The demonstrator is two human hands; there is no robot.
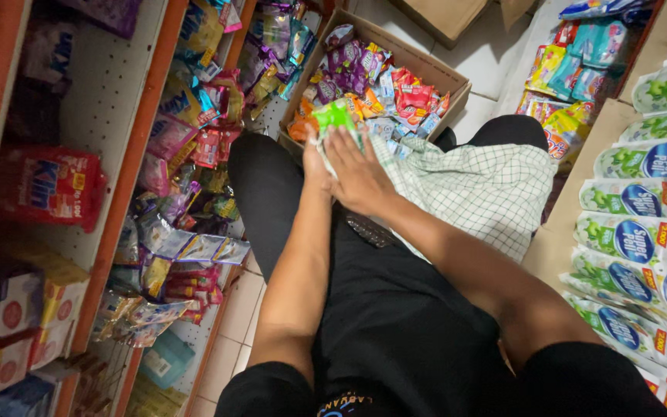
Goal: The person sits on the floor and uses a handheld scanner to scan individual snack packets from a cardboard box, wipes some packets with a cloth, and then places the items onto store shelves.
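Shop shelves (110, 116) of packets are seen at nine o'clock. At twelve o'clock, above a cardboard box (426, 66), a green packet (335, 116) is clamped between left hand (316, 166) and right hand (358, 176), kept flat for handling.

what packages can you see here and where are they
Green sachets: held in both hands, right hand on top, left hand beside.
Cardboard box: on the floor ahead, filled with purple, red and orange sachets.
Green-white pouches: rows on the right.
Red pack: left shelf.
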